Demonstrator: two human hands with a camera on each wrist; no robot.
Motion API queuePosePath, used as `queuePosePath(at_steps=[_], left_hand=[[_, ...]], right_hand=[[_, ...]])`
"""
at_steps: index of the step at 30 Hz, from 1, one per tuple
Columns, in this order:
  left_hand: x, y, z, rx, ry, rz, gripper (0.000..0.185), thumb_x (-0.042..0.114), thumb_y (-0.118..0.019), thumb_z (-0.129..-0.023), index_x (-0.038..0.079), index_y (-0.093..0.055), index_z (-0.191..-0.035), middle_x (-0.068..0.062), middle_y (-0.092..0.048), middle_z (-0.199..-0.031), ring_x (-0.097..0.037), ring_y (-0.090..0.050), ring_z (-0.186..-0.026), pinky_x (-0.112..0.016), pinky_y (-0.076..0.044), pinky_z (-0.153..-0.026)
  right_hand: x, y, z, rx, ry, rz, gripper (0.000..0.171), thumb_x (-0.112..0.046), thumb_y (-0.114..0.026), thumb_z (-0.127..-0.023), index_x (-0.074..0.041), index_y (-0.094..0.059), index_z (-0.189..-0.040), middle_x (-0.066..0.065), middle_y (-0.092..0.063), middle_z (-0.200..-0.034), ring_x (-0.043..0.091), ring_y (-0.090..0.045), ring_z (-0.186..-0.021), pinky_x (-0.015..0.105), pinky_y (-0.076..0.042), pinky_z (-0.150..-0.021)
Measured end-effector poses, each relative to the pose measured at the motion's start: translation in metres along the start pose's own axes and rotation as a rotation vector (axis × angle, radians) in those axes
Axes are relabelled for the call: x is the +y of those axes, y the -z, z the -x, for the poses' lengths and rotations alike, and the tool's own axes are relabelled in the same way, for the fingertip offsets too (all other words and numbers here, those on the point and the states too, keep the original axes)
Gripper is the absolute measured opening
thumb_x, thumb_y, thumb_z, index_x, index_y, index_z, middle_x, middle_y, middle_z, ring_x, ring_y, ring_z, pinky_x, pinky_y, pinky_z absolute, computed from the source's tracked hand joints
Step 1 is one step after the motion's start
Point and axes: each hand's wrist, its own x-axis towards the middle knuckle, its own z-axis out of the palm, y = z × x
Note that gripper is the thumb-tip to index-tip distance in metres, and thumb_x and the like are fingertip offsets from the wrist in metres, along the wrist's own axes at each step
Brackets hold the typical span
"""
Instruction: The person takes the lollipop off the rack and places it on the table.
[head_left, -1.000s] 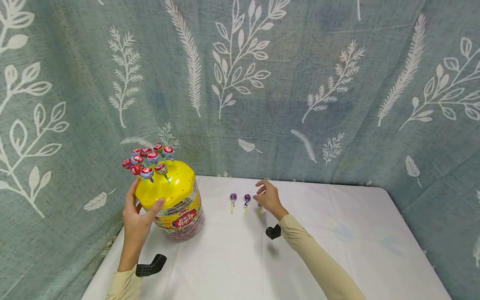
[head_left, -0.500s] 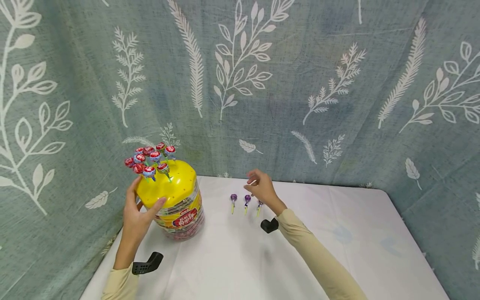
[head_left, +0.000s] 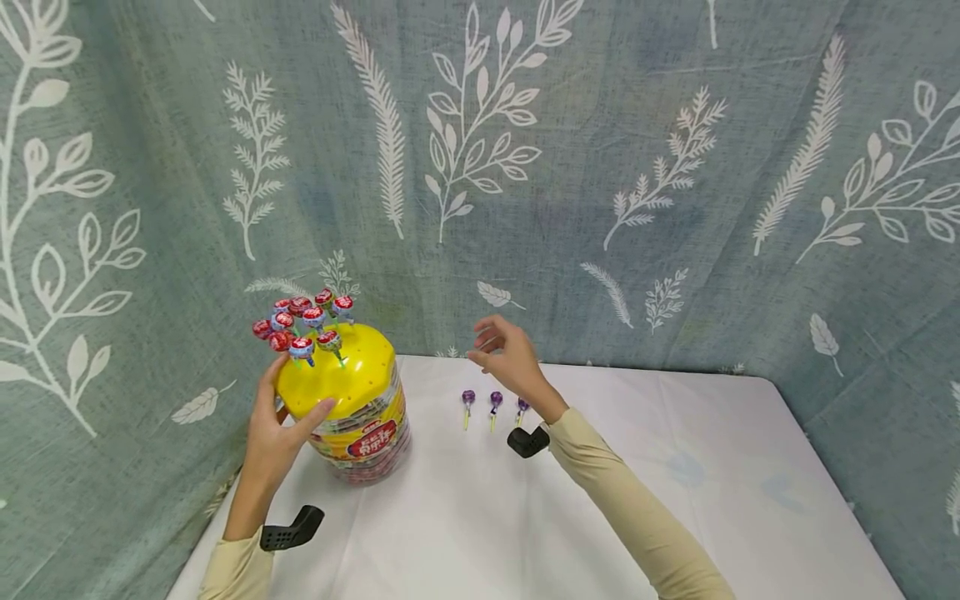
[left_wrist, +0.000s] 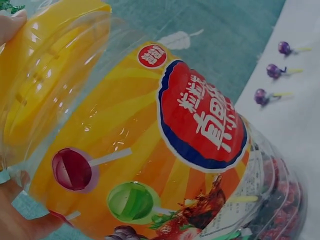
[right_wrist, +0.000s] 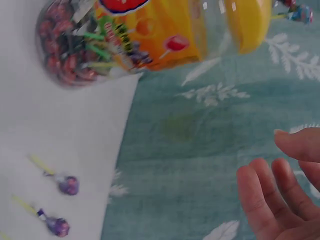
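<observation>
- My left hand (head_left: 279, 433) grips the clear plastic candy jar with the yellow domed lid (head_left: 352, 400), thumb on the front of the lid's lower edge and fingers curled round its far-left side.
- The jar stands upright near the back-left corner of the white-covered table (head_left: 675, 517), its long axis vertical and the lid on top.
- Through the jar's clear wall (left_wrist: 165, 165) I see a yellow and orange label with a red oval badge; wrapped sweets fill the bottom.
- A cluster of red-wrapped lollipops (head_left: 303, 321) stands in the holes on the back-left part of the lid, heads up, sticks angled slightly outward.
- My right hand (head_left: 510, 360) hangs in the air, fingers loosely spread and lightly bent, holding nothing; the right wrist view shows the bare fingertips (right_wrist: 260, 195) apart from anything.
- It is above and just behind three purple-wrapped lollipops with yellow-green sticks (head_left: 495, 406), which lie flat on the table in a row, right of the jar.
- Each lies with its head toward the leaf-print curtain (head_left: 600, 167) and its stick toward me, the three roughly parallel and a little apart.
</observation>
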Motion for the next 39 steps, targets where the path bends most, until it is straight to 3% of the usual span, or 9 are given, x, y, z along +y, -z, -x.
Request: queuePosePath(at_steps=[7, 12, 16, 21, 29, 39], left_hand=[[-0.003, -0.003, -0.001, -0.027, 0.016, 0.024, 0.085, 0.024, -0.07, -0.086, 0.036, -0.015, -0.15, -0.004, -0.027, -0.149, -0.025, -0.031, -0.128, -0.055, -0.032, -0.101], [-0.007, 0.0, -0.002, -0.027, 0.014, 0.008, 0.084, 0.023, -0.069, -0.087, 0.038, -0.015, -0.15, -0.002, -0.028, -0.149, -0.023, -0.033, -0.126, -0.045, -0.037, -0.097], [-0.007, 0.003, -0.003, -0.011, 0.013, -0.002, 0.083, 0.022, -0.068, -0.087, 0.038, -0.015, -0.15, -0.002, -0.029, -0.148, -0.022, -0.034, -0.126, -0.037, -0.039, -0.097], [-0.007, 0.004, -0.001, 0.01, 0.024, 0.007, 0.083, 0.022, -0.069, -0.087, 0.037, -0.017, -0.149, -0.002, -0.03, -0.148, -0.02, -0.034, -0.126, -0.04, -0.038, -0.1], [-0.006, 0.002, 0.002, 0.04, 0.027, 0.062, 0.082, 0.019, -0.07, -0.086, 0.036, -0.021, -0.149, 0.0, -0.031, -0.148, -0.018, -0.032, -0.129, -0.05, -0.031, -0.104], [-0.006, 0.0, -0.001, 0.019, -0.012, 0.102, 0.083, 0.016, -0.071, -0.085, 0.036, -0.022, -0.149, 0.003, -0.029, -0.149, -0.017, -0.03, -0.131, -0.053, -0.027, -0.106]], right_hand=[[-0.045, 0.0, 0.004, -0.041, 0.09, -0.012, 0.034, 0.0, -0.069, -0.083, 0.002, -0.057, -0.115, 0.026, -0.061, -0.101, 0.035, -0.063, -0.083, 0.029, -0.053, -0.061], [-0.071, -0.009, 0.002, -0.049, 0.167, -0.028, 0.031, 0.004, -0.068, -0.082, 0.006, -0.056, -0.111, 0.029, -0.06, -0.099, 0.036, -0.063, -0.083, 0.03, -0.053, -0.065], [-0.069, -0.024, -0.008, -0.054, 0.187, -0.048, 0.031, 0.002, -0.069, -0.082, 0.002, -0.058, -0.11, 0.024, -0.062, -0.099, 0.031, -0.063, -0.084, 0.034, -0.052, -0.071], [-0.06, -0.044, -0.023, -0.068, 0.177, -0.049, 0.033, -0.004, -0.071, -0.082, -0.006, -0.059, -0.113, 0.013, -0.063, -0.1, 0.02, -0.064, -0.084, 0.03, -0.052, -0.072], [-0.078, -0.062, -0.034, -0.072, 0.241, -0.067, 0.034, -0.004, -0.071, -0.083, -0.006, -0.058, -0.114, 0.013, -0.063, -0.101, 0.018, -0.063, -0.085, 0.024, -0.051, -0.072], [-0.09, -0.086, -0.051, -0.055, 0.294, -0.038, 0.037, -0.003, -0.07, -0.083, -0.006, -0.055, -0.116, 0.011, -0.062, -0.102, 0.019, -0.063, -0.087, 0.023, -0.052, -0.073]])
